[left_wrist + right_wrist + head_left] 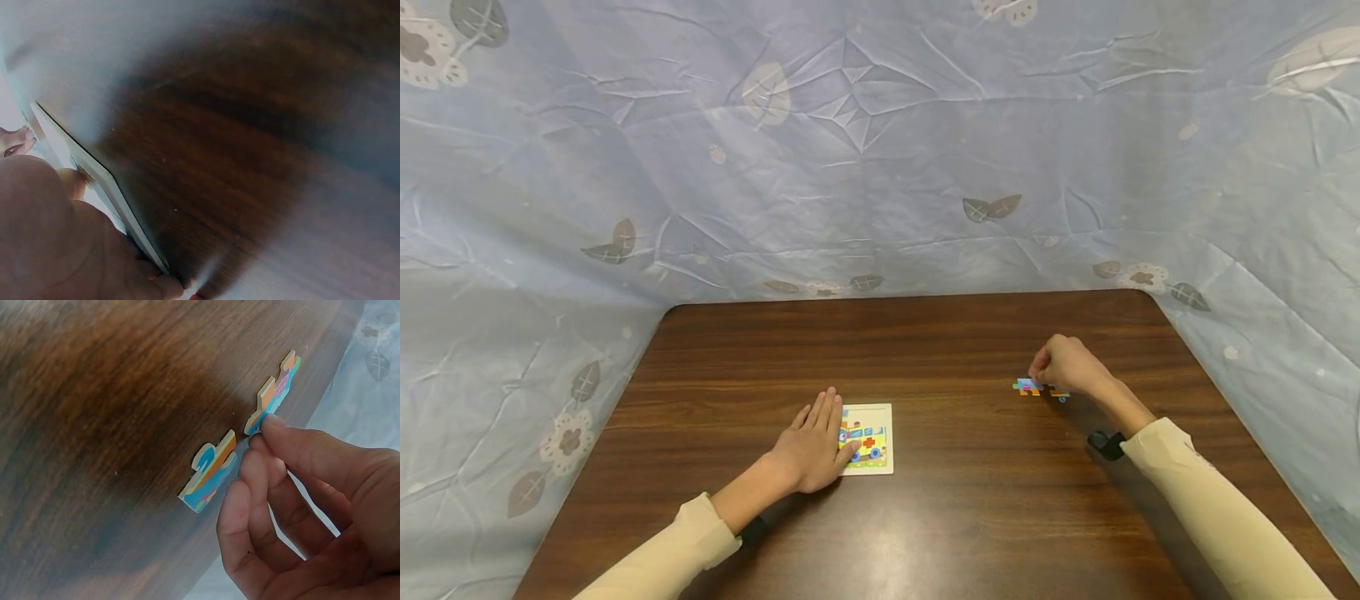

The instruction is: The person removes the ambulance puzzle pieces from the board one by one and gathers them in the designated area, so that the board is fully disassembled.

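My left hand (812, 446) lies flat, fingers straight, over the left side of a small framed jigsaw puzzle (891, 442) showing a yellow vehicle with a red cross. In the left wrist view, the palm covers part of the puzzle board (112, 187), whose pale edge shows. Off to the right, my right hand (1070, 364) pinches the end of a blue, orange and pink puzzle piece (275, 394) between thumb and fingertip, close over the table. A second puzzle piece (211, 472), blue and orange with a rounded knob, lies beside it, just below the fingers.
The dark wood-grain table (970, 517) has rounded far corners. A pale blue curtain (865, 167) with leaf prints hangs behind it and along both sides. A black device (1105, 444) sits under the right wrist.
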`<move>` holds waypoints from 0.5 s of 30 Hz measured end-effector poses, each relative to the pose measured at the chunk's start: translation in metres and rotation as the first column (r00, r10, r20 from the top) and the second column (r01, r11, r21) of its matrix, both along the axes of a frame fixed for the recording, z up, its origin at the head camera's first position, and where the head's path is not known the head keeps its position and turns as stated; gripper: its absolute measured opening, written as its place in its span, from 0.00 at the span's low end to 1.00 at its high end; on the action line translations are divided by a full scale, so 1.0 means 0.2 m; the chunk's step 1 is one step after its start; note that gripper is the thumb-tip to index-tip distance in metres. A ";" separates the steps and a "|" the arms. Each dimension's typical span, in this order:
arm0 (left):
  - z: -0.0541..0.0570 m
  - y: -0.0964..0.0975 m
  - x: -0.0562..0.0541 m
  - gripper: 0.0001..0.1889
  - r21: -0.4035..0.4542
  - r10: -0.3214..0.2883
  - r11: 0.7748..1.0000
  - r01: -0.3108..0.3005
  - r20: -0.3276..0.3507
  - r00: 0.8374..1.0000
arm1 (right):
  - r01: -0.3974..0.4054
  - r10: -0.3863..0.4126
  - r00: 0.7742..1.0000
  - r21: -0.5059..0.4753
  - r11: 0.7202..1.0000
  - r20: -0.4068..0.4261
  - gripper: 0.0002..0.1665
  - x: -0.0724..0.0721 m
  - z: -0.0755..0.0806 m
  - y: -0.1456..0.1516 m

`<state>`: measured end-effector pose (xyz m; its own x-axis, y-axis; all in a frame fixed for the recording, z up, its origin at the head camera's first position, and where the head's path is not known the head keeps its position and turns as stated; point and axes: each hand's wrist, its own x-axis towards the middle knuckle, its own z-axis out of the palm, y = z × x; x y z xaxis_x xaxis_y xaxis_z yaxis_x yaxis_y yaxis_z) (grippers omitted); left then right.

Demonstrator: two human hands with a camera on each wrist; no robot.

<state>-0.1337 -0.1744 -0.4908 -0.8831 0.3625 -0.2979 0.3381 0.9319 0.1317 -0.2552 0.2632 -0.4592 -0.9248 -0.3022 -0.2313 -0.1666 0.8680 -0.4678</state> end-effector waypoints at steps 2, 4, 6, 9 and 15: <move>0.00 0.00 0.00 0.44 -0.001 0.001 1.000 -0.001 -0.003 1.000 | 0.004 -0.005 1.000 0.007 1.000 0.004 0.04 0.00 0.00 0.00; -0.01 0.00 0.00 0.44 0.001 0.003 1.000 -0.003 -0.003 1.000 | 0.008 -0.008 1.000 0.013 1.000 0.010 0.04 -0.01 0.00 0.00; -0.01 0.00 0.00 0.44 0.001 0.003 1.000 -0.003 -0.004 1.000 | 0.007 -0.008 1.000 0.015 1.000 0.009 0.04 -0.01 0.00 0.00; 0.00 0.00 0.00 0.44 0.002 0.003 1.000 -0.003 0.000 1.000 | 0.000 0.000 1.000 0.008 1.000 -0.005 0.04 -0.01 0.02 0.01; 0.02 0.00 0.00 0.44 -0.005 0.000 1.000 0.000 0.017 1.000 | 0.000 -0.006 0.998 -0.090 0.996 -0.064 0.06 -0.01 0.11 -0.02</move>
<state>-0.1337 -0.1741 -0.4866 -0.8776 0.3613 -0.3151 0.3361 0.9324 0.1329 -0.2573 0.2590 -0.4378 -0.9377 -0.3165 -0.1435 -0.1965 0.8235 -0.5323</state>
